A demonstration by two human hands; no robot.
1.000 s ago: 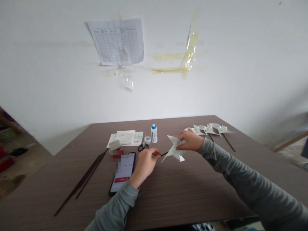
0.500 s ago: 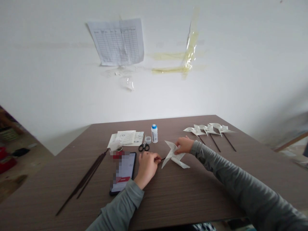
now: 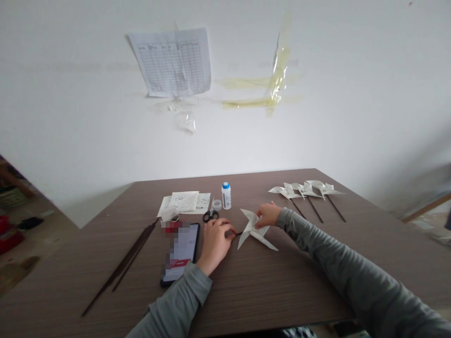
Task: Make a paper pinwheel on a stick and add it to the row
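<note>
A white printed-paper pinwheel (image 3: 252, 230) lies low on the table under my right hand (image 3: 268, 215), whose fingertips pinch its centre. My left hand (image 3: 214, 241) is closed around the end of a thin dark stick (image 3: 238, 233) that runs toward the back of the pinwheel, with most of its length hidden. Behind my right hand, three finished-looking paper pinwheels (image 3: 303, 189) rest on dark sticks. A smartphone (image 3: 181, 253) lies just beyond my left hand.
A brown wood-grain table (image 3: 268, 291) holds a bundle of dark sticks (image 3: 123, 265), scissors (image 3: 210, 215), a blue-capped glue bottle (image 3: 226, 195), a small clear cap (image 3: 217, 204) and printed papers (image 3: 183, 202). A white wall stands behind it.
The pinwheel has come down toward the table, and my right hand has moved left and down with it. My left hand has shifted slightly, still at the stick.
</note>
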